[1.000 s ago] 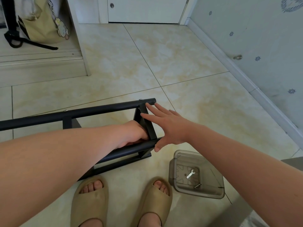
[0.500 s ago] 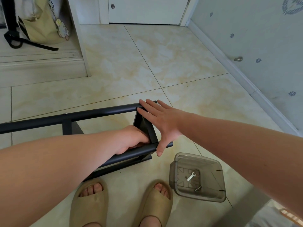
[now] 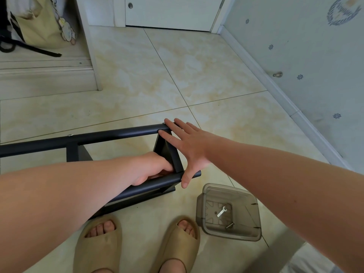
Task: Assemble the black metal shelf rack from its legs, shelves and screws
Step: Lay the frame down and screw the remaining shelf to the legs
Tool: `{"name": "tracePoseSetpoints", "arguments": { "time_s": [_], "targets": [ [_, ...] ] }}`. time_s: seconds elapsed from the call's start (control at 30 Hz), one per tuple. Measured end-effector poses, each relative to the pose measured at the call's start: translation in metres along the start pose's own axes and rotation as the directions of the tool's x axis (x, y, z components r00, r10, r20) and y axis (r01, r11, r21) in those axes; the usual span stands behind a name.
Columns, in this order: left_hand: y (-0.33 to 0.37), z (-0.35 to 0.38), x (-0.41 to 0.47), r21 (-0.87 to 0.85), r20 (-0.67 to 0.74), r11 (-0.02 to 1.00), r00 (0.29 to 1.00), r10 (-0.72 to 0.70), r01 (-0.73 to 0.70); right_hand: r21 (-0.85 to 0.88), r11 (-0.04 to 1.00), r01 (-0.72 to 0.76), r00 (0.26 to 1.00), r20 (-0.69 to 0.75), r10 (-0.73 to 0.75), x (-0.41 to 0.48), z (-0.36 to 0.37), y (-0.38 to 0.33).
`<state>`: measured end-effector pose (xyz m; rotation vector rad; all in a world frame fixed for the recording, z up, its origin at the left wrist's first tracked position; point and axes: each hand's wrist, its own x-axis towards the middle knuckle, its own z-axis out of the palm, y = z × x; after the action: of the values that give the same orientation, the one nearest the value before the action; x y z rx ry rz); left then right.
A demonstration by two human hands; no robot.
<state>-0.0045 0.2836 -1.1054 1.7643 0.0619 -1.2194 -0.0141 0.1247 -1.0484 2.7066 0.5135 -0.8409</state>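
Head view: the black rack (image 3: 110, 134) lies on its side on the tiled floor (image 3: 197, 75), its long axis running left to right. The left hand (image 3: 151, 166) has its grip curled round the near leg (image 3: 167, 181) at the right end. The right hand (image 3: 189, 148), grip wide and flat, spans the end shelf (image 3: 165, 152). A wrench (image 3: 222, 211) lies in the plastic box (image 3: 200, 209), nearer the right hand.

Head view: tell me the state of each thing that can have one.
rack: lying on its side on the floor, partly built.
left hand: grips the near leg.
right hand: flat, fingers straight, against the rack's end.
clear box: lidless, upright, wrench inside.
door: shut.
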Motion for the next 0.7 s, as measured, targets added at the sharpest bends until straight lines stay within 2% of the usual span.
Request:
{"name": "tracePoseSetpoints", "arguments": {
  "time_s": [0.4,0.6,0.7],
  "targets": [
    [-0.0006,-0.0015,0.0019,-0.047,0.03,0.999,1.0,-0.008,0.01,0.009,1.0,-0.006,1.0,0.011,0.006,0.0014,-0.0009,0.0004],
    [-0.001,0.0001,0.006,0.062,0.027,0.998,1.0,0.004,-0.005,0.016,1.0,-0.004,1.0,0.004,0.003,0.0009,0.0003,0.0005],
    [-0.0017,-0.001,0.007,0.04,0.025,0.999,1.0,0.002,-0.003,0.012,1.0,-0.002,1.0,-0.001,0.002,0.001,0.0006,0.0008]
  ]
}}
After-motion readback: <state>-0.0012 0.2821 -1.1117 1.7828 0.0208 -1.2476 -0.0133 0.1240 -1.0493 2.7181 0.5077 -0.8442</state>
